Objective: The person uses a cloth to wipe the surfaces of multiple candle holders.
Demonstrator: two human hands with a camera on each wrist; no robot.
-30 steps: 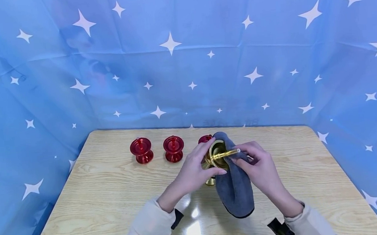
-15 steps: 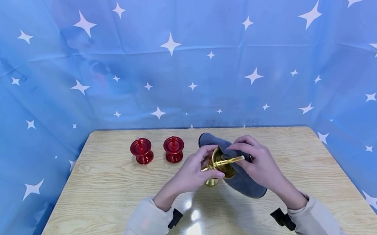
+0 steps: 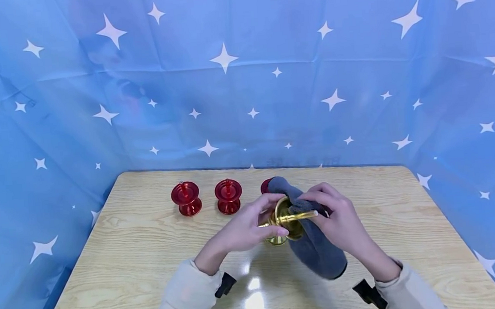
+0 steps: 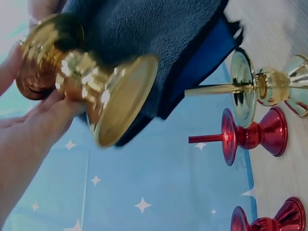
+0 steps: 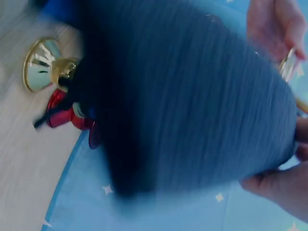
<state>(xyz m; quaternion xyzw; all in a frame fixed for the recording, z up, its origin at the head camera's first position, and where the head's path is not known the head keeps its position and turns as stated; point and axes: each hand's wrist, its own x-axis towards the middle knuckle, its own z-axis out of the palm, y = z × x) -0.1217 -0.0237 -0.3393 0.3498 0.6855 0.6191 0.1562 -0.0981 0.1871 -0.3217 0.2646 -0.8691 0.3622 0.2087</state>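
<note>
My left hand (image 3: 246, 228) grips a shiny gold candle holder (image 4: 91, 79) above the table. The holder is tilted, its dish and spike turned toward the right in the head view. A dark grey cloth (image 3: 318, 251) is pinched in my right hand (image 3: 340, 220), and part of it lies against the holder's dish. In the right wrist view the cloth, blurred, covers most of my work. Below the hands a second gold candle holder (image 4: 244, 86) stands upright on the table, mostly hidden in the head view.
Red candle holders stand in a row at the back: one left (image 3: 186, 198), one middle (image 3: 228, 197), and one (image 3: 265, 186) partly behind the cloth. The wooden table (image 3: 120, 261) ends at a blue star-patterned curtain (image 3: 242, 87).
The cloth has swung and shifted around the dish, its loose lower end moving right and then slightly back. The left hand and gold holder have moved a little lower and left.
</note>
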